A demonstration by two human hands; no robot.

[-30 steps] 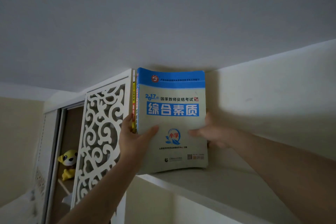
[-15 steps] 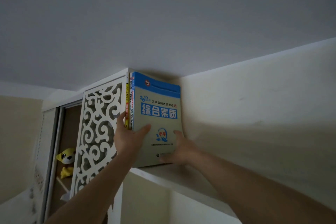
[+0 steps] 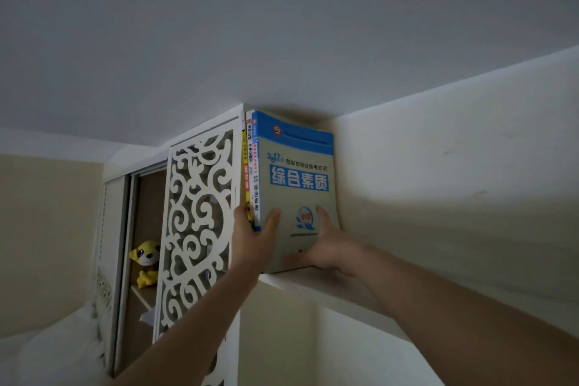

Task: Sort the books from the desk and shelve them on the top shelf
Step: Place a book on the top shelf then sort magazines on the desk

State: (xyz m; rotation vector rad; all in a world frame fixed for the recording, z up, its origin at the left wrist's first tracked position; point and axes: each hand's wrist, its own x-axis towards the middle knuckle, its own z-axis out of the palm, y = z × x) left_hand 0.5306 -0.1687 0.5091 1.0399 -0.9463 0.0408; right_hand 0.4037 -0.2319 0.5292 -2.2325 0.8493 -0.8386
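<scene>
Pressing books (image 3: 297,172) upright: left hand (image 3: 250,241), right hand (image 3: 326,241).

You see a paperback book (image 3: 299,194) with a smooth, faintly glossy cover, a matt painted shelf (image 3: 313,287), and a plush toy (image 3: 145,262).

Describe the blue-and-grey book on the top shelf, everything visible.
The blue-and-grey book is a thick paperback: grey-green cover, blue top band, blue title block with white Chinese characters, a small round emblem lower down. It stands upright on the top shelf, outermost of a row of books against the carved white side panel, its top close under the ceiling. The left hand grips its spine edge, thumb on the cover; the right hand presses flat on the lower cover.
</scene>
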